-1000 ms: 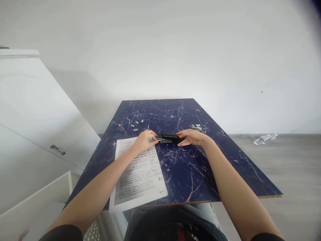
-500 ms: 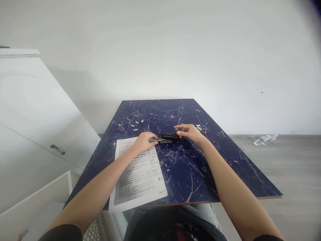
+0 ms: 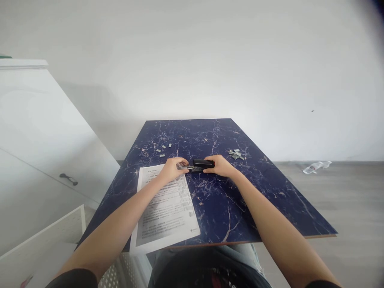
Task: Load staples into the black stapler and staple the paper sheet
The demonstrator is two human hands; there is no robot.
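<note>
A black stapler [image 3: 203, 163] lies over the middle of the dark blue marbled table [image 3: 210, 216], its long axis running left to right. My left hand [image 3: 174, 169] is closed on the metal part at its left end. Around the black right end, the fingers of my right hand [image 3: 221, 165] are wrapped, covering that end. Printed paper [image 3: 168, 212] lies beneath my left hand and forearm, its lower edge past the table's front edge.
Several staple strips [image 3: 162, 155] are scattered at the table's left. A small pile of staple strips [image 3: 236, 154] lies right of my right hand. A white cabinet [image 3: 36, 132] stands at the left. Clear plastic packaging [image 3: 317, 167] is on the floor at the right.
My right hand has moved left and closed on the stapler's right end, covering the orange part. The pile behind it now shows more. My left hand stays in place.
</note>
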